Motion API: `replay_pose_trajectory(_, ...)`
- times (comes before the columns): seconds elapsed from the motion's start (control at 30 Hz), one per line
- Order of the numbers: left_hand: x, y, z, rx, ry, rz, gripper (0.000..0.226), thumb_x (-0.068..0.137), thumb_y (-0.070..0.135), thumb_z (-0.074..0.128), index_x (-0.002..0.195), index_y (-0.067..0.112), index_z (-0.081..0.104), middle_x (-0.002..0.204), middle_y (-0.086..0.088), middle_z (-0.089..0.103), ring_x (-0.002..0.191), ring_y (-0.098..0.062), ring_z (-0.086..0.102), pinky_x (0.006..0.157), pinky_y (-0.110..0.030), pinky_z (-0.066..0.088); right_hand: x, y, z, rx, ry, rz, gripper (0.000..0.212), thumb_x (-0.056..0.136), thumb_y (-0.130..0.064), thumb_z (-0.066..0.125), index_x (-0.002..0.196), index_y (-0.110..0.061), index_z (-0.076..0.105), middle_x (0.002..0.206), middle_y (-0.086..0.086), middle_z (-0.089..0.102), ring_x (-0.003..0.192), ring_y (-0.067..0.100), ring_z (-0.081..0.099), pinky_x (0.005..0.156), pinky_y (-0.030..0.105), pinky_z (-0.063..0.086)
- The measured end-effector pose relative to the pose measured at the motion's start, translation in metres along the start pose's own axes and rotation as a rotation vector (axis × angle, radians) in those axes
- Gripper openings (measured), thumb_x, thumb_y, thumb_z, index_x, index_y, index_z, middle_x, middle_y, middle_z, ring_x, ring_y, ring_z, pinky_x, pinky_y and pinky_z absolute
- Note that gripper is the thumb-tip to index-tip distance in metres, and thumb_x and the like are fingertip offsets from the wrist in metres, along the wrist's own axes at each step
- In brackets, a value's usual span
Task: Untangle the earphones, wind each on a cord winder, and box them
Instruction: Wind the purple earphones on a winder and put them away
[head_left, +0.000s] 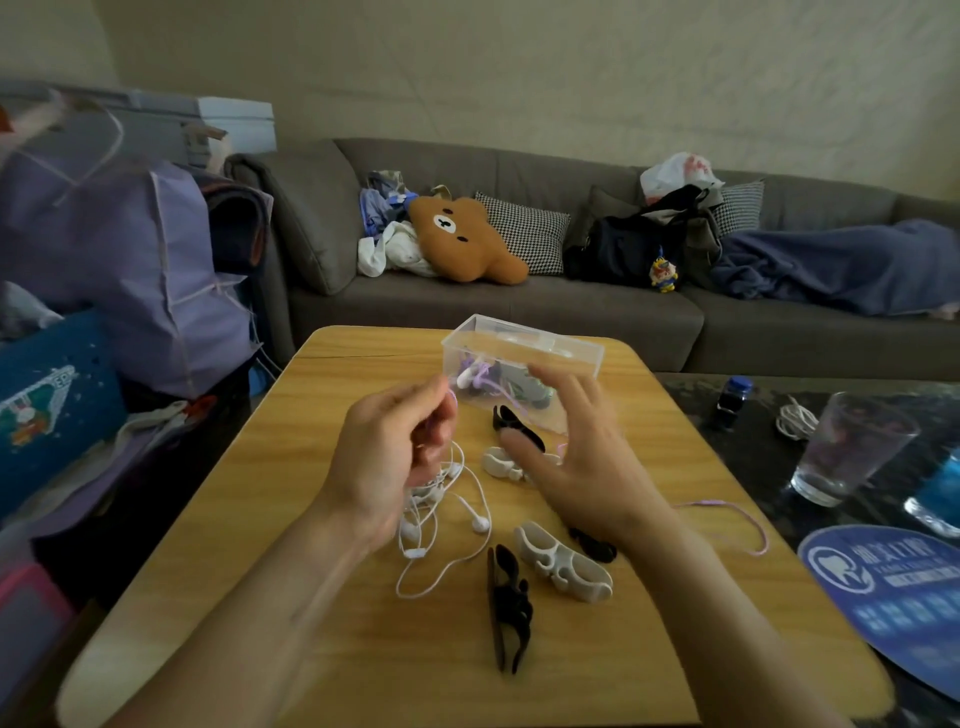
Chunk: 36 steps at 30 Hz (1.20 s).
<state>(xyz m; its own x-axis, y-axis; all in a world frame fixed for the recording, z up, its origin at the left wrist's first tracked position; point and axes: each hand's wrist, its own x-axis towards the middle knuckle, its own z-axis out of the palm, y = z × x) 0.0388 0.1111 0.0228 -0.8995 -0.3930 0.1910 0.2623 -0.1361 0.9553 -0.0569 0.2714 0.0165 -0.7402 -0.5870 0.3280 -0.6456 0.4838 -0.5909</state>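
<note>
Pinching white earphones (441, 514) — left hand (387, 457) raised.

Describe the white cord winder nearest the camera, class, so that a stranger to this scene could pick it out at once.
Start at the wooden table and look under the person's right hand. There, toward the near edge, lies the white cord winder, flat and angled. The black winder on its left is dark and thinner, and the other white winder lies farther off, by the clear box.

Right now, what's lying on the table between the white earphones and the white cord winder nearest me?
In the head view, a black cord winder lies between the white earphones and the white cord winder, on the wooden table.
</note>
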Motion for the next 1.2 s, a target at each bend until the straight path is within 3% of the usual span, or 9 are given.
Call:
replay_pose_trajectory(0.07, -0.003, 0.0, 0.007, 0.126, 0.019, 0.012, 0.036, 0.1, 0.019, 0.05, 0.067, 0.01, 0.059, 0.053, 0.001, 0.044, 0.049, -0.014, 0.034, 0.043, -0.022, 0.023, -0.005, -0.022, 0.009, 0.168, -0.009, -0.124, 0.056, 0.095, -0.053, 0.056, 0.144, -0.031, 0.042, 0.139, -0.012, 0.048, 0.126, 0.0, 0.046, 0.107, 0.027, 0.042)
replay_pose_trajectory(0.2, -0.004, -0.001, 0.014, 0.152, 0.086, -0.053, 0.04, 0.097, 0.016, 0.047, 0.06, 0.007, 0.056, 0.046, 0.003, 0.036, 0.043, -0.012, 0.029, 0.043, -0.025, 0.017, -0.007, -0.038, 0.025, 0.303, 0.093, -0.21, 0.022, 0.101, -0.033, 0.056, 0.114, -0.02, 0.067, 0.096, -0.01, 0.07, 0.086, 0.006, 0.066, 0.074, 0.024, 0.054)
replay_pose_trajectory(0.3, 0.0, 0.001, 0.008, -0.188, 0.078, -0.202, 0.043, 0.097, 0.021, 0.044, 0.054, 0.021, 0.038, 0.048, 0.004, 0.025, 0.045, -0.012, 0.017, 0.049, -0.031, 0.008, -0.004, -0.03, 0.03, 0.32, 0.231, -0.169, 0.016, 0.099, -0.027, 0.061, 0.097, -0.018, 0.073, 0.076, -0.012, 0.064, 0.071, 0.001, 0.06, 0.061, 0.013, 0.043)
replay_pose_trajectory(0.5, 0.006, 0.007, -0.007, -0.596, 0.102, -0.168, 0.027, 0.103, 0.017, 0.038, 0.081, 0.013, 0.053, 0.069, -0.001, 0.054, 0.05, -0.008, 0.045, 0.04, -0.02, 0.014, -0.003, -0.022, 0.036, 0.154, 0.147, -0.147, 0.017, 0.097, -0.027, 0.064, 0.089, -0.017, 0.074, 0.065, -0.017, 0.055, 0.063, 0.001, 0.052, 0.057, 0.013, 0.035)
replay_pose_trajectory(0.63, 0.004, 0.002, -0.004, -0.215, 0.159, -0.057, 0.025, 0.102, -0.001, 0.039, 0.11, 0.004, 0.063, 0.099, -0.011, 0.075, 0.051, -0.009, 0.057, 0.039, -0.014, 0.033, -0.009, -0.029, 0.044, 0.041, 0.045, -0.224, 0.019, 0.1, -0.032, 0.057, 0.101, -0.021, 0.073, 0.082, -0.008, 0.064, 0.071, 0.005, 0.052, 0.063, 0.02, 0.04)
replay_pose_trajectory(0.77, 0.003, -0.009, -0.003, 0.419, 0.179, 0.195, 0.03, 0.101, -0.004, 0.043, 0.109, 0.013, 0.065, 0.1, 0.0, 0.074, 0.084, -0.008, 0.071, 0.069, -0.017, 0.054, -0.009, -0.032, 0.044, 0.048, 0.018, -0.301, 0.017, 0.099, -0.028, 0.058, 0.099, -0.02, 0.073, 0.079, -0.008, 0.063, 0.069, 0.008, 0.051, 0.063, 0.027, 0.043)
replay_pose_trajectory(0.93, 0.001, -0.022, -0.002, 0.58, 0.032, 0.214, 0.031, 0.104, 0.002, 0.041, 0.112, 0.013, 0.068, 0.101, 0.002, 0.073, 0.097, -0.008, 0.067, 0.091, -0.032, 0.054, -0.005, -0.024, 0.027, 0.121, 0.129, -0.295, 0.009, 0.094, -0.022, 0.069, 0.093, -0.02, 0.077, 0.076, -0.012, 0.068, 0.07, 0.009, 0.062, 0.062, 0.023, 0.05)
replay_pose_trajectory(1.07, -0.004, -0.02, 0.001, 0.544, -0.105, 0.147, 0.028, 0.102, 0.024, 0.044, 0.095, 0.006, 0.065, 0.075, -0.011, 0.06, 0.068, -0.015, 0.052, 0.068, -0.042, 0.044, -0.005, -0.013, 0.008, 0.235, 0.176, -0.234, 0.006, 0.087, -0.021, 0.077, 0.092, -0.018, 0.078, 0.081, -0.011, 0.073, 0.074, 0.005, 0.068, 0.065, 0.019, 0.054)
replay_pose_trajectory(1.2, -0.005, -0.016, 0.001, 0.611, -0.159, 0.081, 0.03, 0.102, 0.026, 0.047, 0.078, 0.014, 0.06, 0.056, 0.007, 0.041, 0.051, -0.009, 0.034, 0.052, -0.029, 0.028, -0.004, 0.004, -0.009, 0.287, 0.208, -0.134, 0.007, 0.083, -0.023, 0.078, 0.089, -0.022, 0.076, 0.081, -0.012, 0.073, 0.072, 0.01, 0.068, 0.065, 0.027, 0.058)
